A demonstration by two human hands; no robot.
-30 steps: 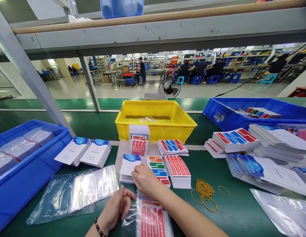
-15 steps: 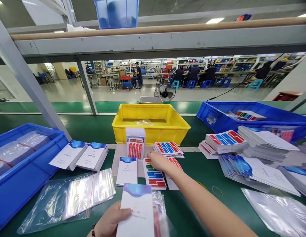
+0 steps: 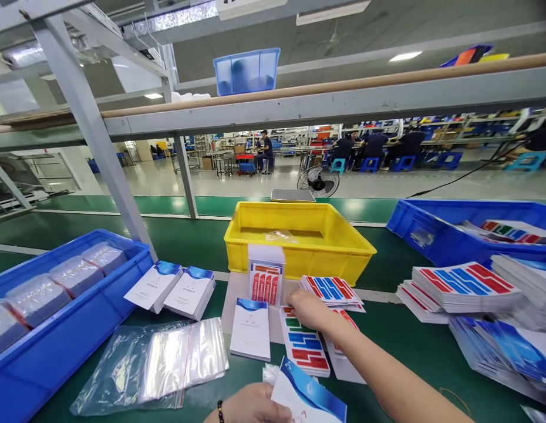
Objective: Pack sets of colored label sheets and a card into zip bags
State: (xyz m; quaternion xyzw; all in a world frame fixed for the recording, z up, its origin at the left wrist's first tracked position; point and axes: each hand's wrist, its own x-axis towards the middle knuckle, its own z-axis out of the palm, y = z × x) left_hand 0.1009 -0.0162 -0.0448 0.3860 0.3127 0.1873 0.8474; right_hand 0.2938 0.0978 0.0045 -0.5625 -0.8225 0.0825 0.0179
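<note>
My left hand (image 3: 258, 404), with a beaded bracelet at the wrist, holds a white booklet (image 3: 306, 396) with a blue wavy top, tilted at the bottom edge of the view. Part of a clear plastic bag (image 3: 271, 372) shows behind it. My right hand (image 3: 309, 306) has its fingers closed at the top edge of a sticker sheet (image 3: 303, 346) with red, blue and green blocks; its fingertips are partly hidden. Left of that lies a stack of white booklets (image 3: 250, 330). Behind stands a pack of red-printed cards (image 3: 265, 282). More red-and-blue sheets (image 3: 330, 288) lie beyond my right hand.
A yellow bin (image 3: 299, 258) stands behind the stacks. Blue bins flank the bench, left (image 3: 74, 329) and right (image 3: 420, 232). Two booklet piles (image 3: 189, 296) and clear zip bags (image 3: 185, 358) lie left. Sheet stacks (image 3: 469, 288) sit right. A metal rail (image 3: 299, 108) crosses above.
The whole view has shifted, so the bench things sit further right and lower. My left hand has turned the booklet and lowered it. My right hand stays at the top of the sticker sheets.
</note>
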